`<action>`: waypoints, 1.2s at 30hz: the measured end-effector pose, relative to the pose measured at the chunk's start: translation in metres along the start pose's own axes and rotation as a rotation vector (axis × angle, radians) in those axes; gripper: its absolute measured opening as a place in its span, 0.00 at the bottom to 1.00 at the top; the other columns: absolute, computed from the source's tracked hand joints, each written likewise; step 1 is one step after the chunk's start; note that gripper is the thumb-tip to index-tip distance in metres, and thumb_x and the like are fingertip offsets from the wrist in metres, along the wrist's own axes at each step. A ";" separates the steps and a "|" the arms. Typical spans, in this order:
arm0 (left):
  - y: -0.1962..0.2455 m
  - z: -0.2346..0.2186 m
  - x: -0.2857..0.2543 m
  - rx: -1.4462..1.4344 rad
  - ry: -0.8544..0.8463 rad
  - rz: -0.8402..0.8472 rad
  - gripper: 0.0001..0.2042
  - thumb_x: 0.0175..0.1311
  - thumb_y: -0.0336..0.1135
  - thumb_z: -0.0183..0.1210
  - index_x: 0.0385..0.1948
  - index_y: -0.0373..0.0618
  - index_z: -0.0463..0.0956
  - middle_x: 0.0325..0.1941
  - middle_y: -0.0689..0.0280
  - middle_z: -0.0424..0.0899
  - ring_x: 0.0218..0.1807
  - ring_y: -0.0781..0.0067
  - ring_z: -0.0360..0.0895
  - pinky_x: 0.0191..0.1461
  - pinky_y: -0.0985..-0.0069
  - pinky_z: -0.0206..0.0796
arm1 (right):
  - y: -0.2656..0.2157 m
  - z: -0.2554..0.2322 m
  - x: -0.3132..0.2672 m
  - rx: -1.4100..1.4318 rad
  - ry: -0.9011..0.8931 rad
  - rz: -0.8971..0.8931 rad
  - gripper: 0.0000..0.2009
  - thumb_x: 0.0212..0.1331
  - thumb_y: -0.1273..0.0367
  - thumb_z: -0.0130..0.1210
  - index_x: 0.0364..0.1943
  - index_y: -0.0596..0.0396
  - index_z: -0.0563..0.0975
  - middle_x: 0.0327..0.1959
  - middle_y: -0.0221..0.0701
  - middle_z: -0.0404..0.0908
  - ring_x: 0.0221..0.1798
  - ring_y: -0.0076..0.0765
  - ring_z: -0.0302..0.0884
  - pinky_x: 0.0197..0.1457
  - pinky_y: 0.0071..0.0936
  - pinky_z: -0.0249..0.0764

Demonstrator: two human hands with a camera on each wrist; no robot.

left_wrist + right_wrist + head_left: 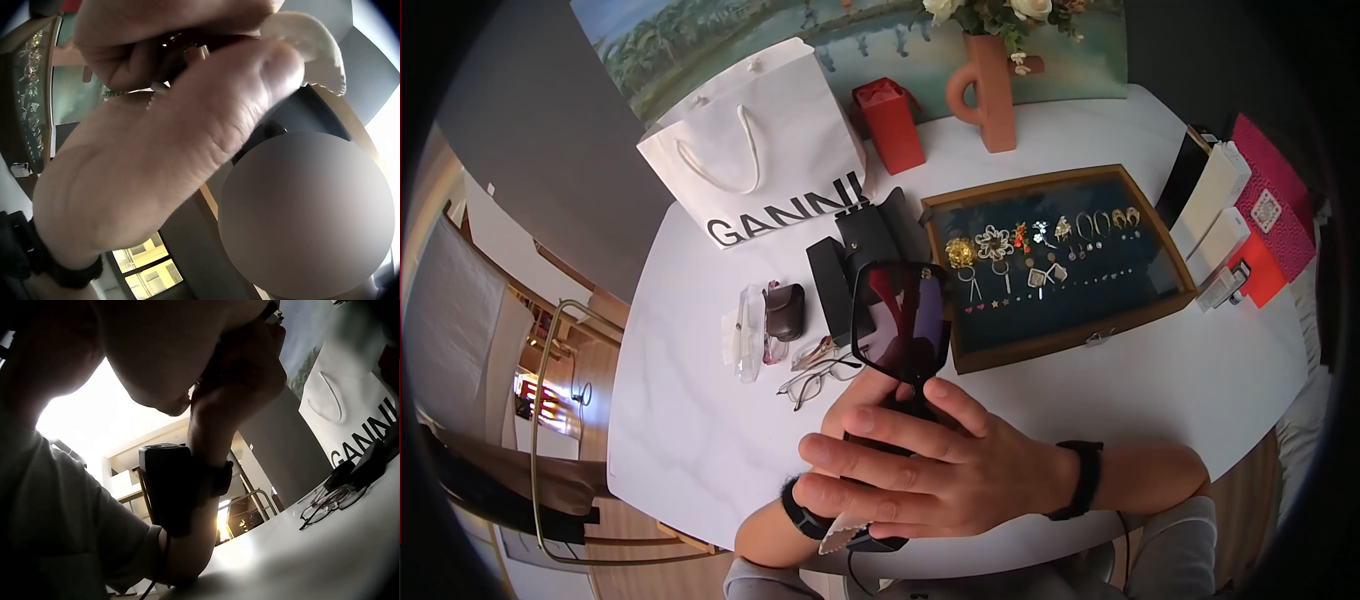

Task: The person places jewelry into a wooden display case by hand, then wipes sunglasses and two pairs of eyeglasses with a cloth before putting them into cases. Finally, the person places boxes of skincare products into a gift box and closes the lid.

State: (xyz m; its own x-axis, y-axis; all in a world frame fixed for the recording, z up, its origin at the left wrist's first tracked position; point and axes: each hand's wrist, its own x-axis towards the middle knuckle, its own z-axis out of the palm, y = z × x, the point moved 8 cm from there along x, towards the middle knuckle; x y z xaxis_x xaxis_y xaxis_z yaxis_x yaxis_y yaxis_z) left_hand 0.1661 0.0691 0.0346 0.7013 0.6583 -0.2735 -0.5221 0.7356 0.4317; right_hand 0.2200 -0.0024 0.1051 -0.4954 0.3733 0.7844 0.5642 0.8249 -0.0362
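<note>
Dark sunglasses stand on end above the hands, one lens facing the head camera. The left hand is at their lower part, largely hidden behind the right hand. In the left wrist view, the left hand pinches a pale cloth with a scalloped edge between thumb and curled fingers. The right hand's fingers lie extended and slightly spread across the left hand and lower glasses; what its palm touches is hidden. In the right wrist view, both hands are dark and overlapping.
On the white table are clear-framed glasses, a brown case, black cases, a jewellery box, a white bag, a red box and a vase. Books stand at right.
</note>
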 end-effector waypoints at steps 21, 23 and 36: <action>-0.013 -0.001 0.008 0.225 0.001 -0.010 0.12 0.73 0.44 0.51 0.35 0.45 0.68 0.37 0.63 0.73 0.40 0.70 0.71 0.45 0.77 0.64 | 0.092 -0.090 -0.006 0.139 0.435 0.222 0.21 0.47 0.83 0.54 0.49 0.59 0.80 0.53 0.44 0.82 0.57 0.53 0.79 0.64 0.47 0.71; -0.017 0.004 0.009 0.399 -0.019 -0.022 0.11 0.73 0.42 0.51 0.37 0.44 0.68 0.39 0.65 0.74 0.44 0.72 0.72 0.47 0.77 0.65 | 0.089 -0.079 0.001 0.135 0.316 0.190 0.20 0.49 0.81 0.53 0.50 0.61 0.79 0.55 0.46 0.81 0.60 0.55 0.78 0.67 0.49 0.67; 0.039 -0.015 -0.025 1.471 0.287 0.528 0.12 0.72 0.35 0.53 0.51 0.40 0.74 0.44 0.61 0.83 0.52 0.68 0.79 0.53 0.70 0.73 | 0.025 -0.013 0.003 0.456 0.089 0.073 0.19 0.66 0.67 0.54 0.58 0.64 0.76 0.65 0.46 0.74 0.71 0.48 0.70 0.76 0.46 0.60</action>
State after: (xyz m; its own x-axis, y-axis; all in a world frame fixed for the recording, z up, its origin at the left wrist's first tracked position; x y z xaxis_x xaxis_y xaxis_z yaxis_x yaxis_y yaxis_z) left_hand 0.1209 0.0834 0.0450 0.4008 0.9110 0.0973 0.3573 -0.2532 0.8990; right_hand 0.2409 0.0135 0.1143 -0.3956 0.4155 0.8190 0.2377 0.9077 -0.3457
